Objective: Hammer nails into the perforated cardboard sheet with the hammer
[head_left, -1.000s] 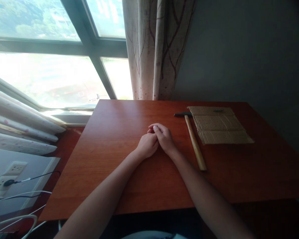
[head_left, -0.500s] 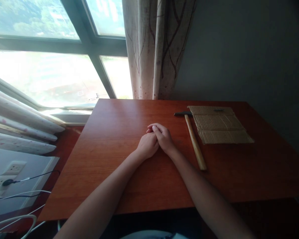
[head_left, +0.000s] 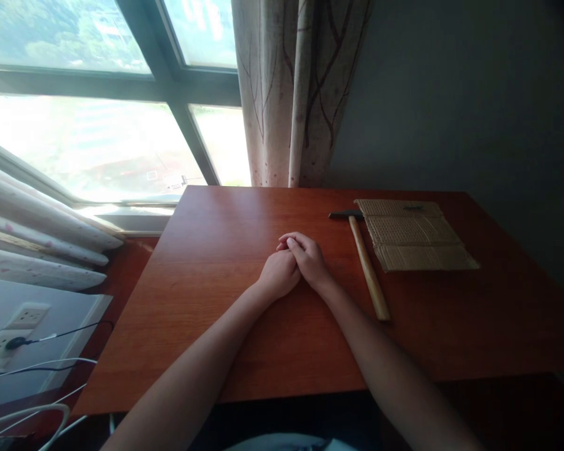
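Note:
My left hand [head_left: 276,275] and my right hand [head_left: 309,259] rest clasped together on the middle of a reddish wooden table [head_left: 207,294]. The right hand's fingers curl over the left hand, and nothing shows between them. A hammer [head_left: 365,263] with a pale wooden handle and dark metal head lies just right of my right hand, head pointing away from me. Beside the hammer lies a flat piece of corrugated cardboard [head_left: 416,235] with a small dark object [head_left: 412,207] on its far edge.
A patterned curtain [head_left: 296,94] hangs behind the table next to a large window [head_left: 89,106]. More curtain folds [head_left: 37,238] lie at the left. A wall socket with a plugged-in cable [head_left: 16,341] and white cords sits low on the left. A grey wall stands at right.

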Demonstrator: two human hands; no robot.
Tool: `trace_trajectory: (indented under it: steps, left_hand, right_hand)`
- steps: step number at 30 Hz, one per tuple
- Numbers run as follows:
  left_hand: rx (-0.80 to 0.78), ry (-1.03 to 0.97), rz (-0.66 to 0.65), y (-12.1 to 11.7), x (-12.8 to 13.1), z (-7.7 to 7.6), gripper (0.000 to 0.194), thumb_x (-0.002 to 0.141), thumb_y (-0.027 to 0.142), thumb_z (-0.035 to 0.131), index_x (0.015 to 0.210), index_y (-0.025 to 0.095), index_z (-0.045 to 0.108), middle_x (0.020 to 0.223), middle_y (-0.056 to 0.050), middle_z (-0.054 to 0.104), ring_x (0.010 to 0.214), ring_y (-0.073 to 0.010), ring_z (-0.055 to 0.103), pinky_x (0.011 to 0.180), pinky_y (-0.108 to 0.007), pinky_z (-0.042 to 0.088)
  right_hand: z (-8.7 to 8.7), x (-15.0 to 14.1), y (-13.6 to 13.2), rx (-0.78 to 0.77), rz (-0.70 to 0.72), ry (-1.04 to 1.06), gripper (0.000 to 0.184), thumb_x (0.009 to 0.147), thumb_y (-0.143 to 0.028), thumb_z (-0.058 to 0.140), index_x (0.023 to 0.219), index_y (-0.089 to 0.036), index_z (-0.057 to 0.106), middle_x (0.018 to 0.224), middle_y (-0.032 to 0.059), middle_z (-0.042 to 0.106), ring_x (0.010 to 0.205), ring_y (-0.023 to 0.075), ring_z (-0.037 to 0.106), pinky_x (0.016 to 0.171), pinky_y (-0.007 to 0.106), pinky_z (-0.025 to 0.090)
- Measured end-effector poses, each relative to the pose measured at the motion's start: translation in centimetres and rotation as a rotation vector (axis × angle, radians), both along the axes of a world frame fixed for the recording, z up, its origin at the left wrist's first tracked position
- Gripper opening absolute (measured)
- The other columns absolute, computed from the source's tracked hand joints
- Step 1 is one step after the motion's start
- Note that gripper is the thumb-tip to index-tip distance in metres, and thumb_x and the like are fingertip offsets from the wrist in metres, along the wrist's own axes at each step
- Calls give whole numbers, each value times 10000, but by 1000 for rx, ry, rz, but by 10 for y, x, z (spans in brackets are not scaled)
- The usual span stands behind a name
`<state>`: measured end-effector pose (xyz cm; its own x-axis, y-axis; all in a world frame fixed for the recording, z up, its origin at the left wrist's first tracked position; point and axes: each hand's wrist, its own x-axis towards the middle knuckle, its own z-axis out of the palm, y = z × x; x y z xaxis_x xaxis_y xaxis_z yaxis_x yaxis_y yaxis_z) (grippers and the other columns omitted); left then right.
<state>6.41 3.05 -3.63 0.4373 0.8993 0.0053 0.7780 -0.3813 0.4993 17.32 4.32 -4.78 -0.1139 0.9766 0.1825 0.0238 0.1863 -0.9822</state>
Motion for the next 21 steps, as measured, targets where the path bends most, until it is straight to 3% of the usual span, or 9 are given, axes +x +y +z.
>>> trace_trajectory:
  steps: [21]
  left_hand:
    - [28, -36, -14, 0, -2, -1, 327, 874, 151, 443, 1014, 106, 735, 1003, -160, 756, 934, -290, 700, 828, -377, 549]
  right_hand:
    - [6, 2, -2, 78, -17, -92, 246, 952, -335, 470, 877, -217, 672, 811, 25, 705, 803, 184, 680, 763, 297, 515]
